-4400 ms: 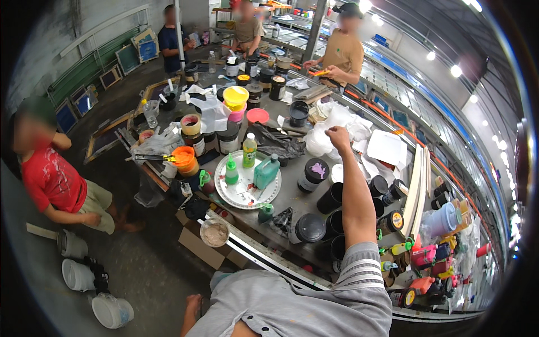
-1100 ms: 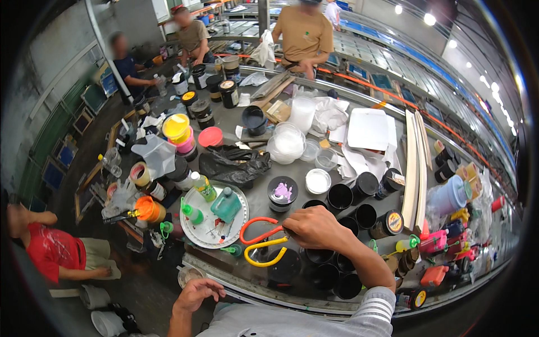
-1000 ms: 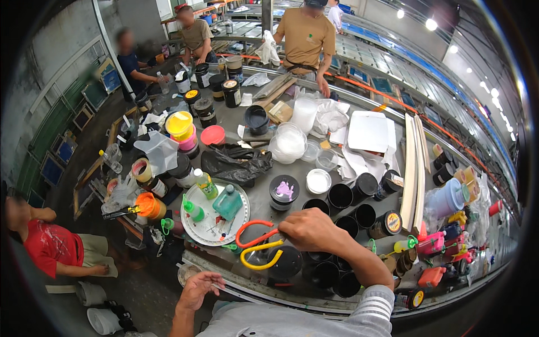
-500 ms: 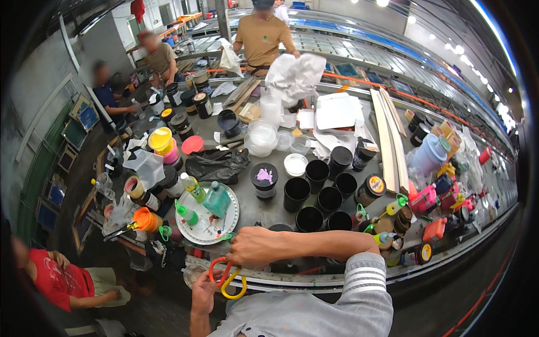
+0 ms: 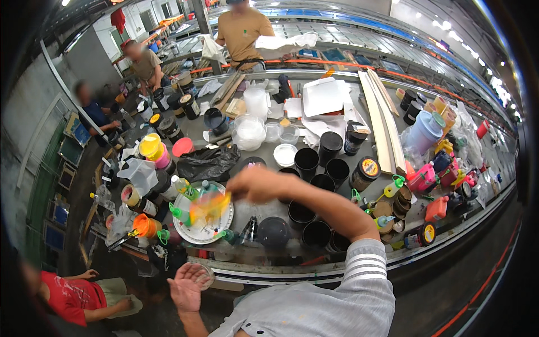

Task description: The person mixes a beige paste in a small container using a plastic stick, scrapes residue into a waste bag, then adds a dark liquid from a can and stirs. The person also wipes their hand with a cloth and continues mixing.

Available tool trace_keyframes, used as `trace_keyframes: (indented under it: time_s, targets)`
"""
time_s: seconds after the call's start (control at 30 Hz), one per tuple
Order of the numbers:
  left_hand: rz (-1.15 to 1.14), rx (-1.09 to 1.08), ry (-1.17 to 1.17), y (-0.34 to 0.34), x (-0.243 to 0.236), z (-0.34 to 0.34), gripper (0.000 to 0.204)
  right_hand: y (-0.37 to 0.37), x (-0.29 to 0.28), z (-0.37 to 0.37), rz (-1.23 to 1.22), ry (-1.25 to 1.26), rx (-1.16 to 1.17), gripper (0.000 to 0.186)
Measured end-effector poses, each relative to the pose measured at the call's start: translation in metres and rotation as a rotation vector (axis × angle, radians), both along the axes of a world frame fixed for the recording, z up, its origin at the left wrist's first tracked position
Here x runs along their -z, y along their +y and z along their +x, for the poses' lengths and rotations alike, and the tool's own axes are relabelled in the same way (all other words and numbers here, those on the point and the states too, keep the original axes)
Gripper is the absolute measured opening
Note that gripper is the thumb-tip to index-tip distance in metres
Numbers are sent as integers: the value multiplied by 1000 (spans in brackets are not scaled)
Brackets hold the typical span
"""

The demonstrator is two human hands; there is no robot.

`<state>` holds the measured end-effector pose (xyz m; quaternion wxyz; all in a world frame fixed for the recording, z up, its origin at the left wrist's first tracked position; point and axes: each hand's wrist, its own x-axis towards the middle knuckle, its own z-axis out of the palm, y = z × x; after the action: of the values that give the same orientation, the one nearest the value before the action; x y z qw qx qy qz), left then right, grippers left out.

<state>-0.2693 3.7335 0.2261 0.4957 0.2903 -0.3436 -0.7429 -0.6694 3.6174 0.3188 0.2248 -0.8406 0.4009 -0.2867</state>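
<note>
My right hand (image 5: 255, 184), smeared by motion, is closed and raised over the table. Out of it toward the left juts a blurred orange-and-yellow pair of scissors (image 5: 209, 209), handles outward. Beneath the scissors lies a round white tray (image 5: 188, 233) bearing a green-capped bottle (image 5: 179, 214) and other squeeze bottles, partly covered by the blur. Low at the table's front edge, my left hand (image 5: 187, 287) is empty, palm up with fingers apart. A clear round container (image 5: 205, 275) sits beside its fingertips, partly hidden.
Several black cups (image 5: 306, 163) stand right of centre, near a black lidded jar (image 5: 274, 232). Clear plastic tubs (image 5: 249, 133), wooden strips (image 5: 382, 123) and a black plastic bag (image 5: 209, 163) lie farther back. A person in red (image 5: 67, 295) is at lower left; others stand behind the table.
My right hand has risen from the front edge to above the tray, carrying the scissors away from my left hand. My left hand has opened. The person opposite has shifted the white sheet.
</note>
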Motion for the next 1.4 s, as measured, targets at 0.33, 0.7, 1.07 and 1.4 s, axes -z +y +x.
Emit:
trace_keyframes:
  time_s: [0.33, 0.7, 1.07, 1.4]
  targets:
    - [164, -167, -144, -6, 23, 3, 63, -156, 137, -278, 327, -98, 1497, 43]
    - [281, -115, -303, -37, 22, 17, 64, -215, 252, -363, 419, -15, 1485, 35]
    - [230, 14, -313, -84, 13, -14, 61, -269, 233, -347, 134, -218, 1453, 43]
    - [250, -64, -287, -81, 7, -6, 60, -335, 170, -336, 538, -1426, 1120, 63]
